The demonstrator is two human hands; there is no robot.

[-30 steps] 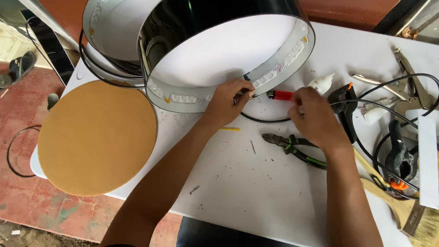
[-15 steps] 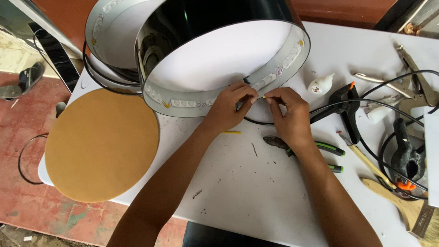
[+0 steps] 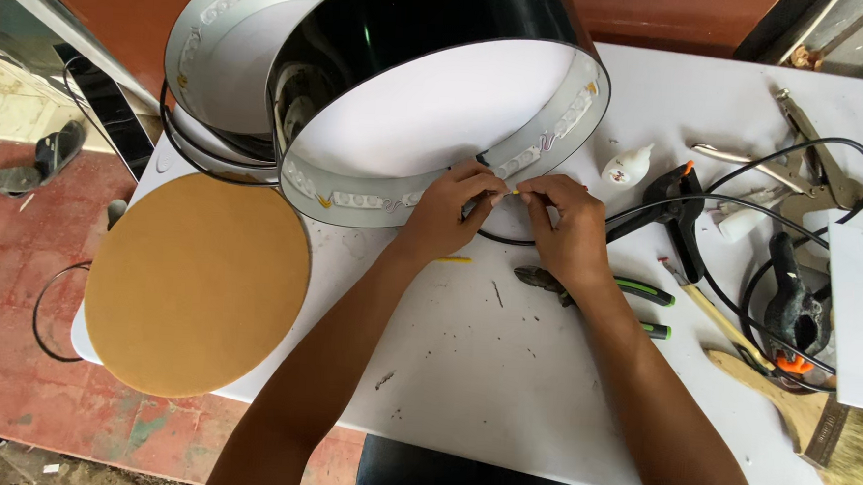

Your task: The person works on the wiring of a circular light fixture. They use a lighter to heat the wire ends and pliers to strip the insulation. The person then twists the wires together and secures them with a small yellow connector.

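1. While both hands meet at the near rim of the black drum (image 3: 442,36), the left hand (image 3: 448,209) and right hand (image 3: 570,225) each pinch an end of a thin yellow wire (image 3: 515,191), fingertips closed on it.
2. That wire sits just in front of the drum's rim, above the white table (image 3: 503,374).
3. Pliers (image 3: 597,286) with green and black handles lie partly under the right wrist.
4. A tan round board (image 3: 193,284) rests at the table's left edge.
5. A paintbrush (image 3: 816,425), a black cable (image 3: 748,205) and a small white glue bottle (image 3: 628,164) lie to the right.
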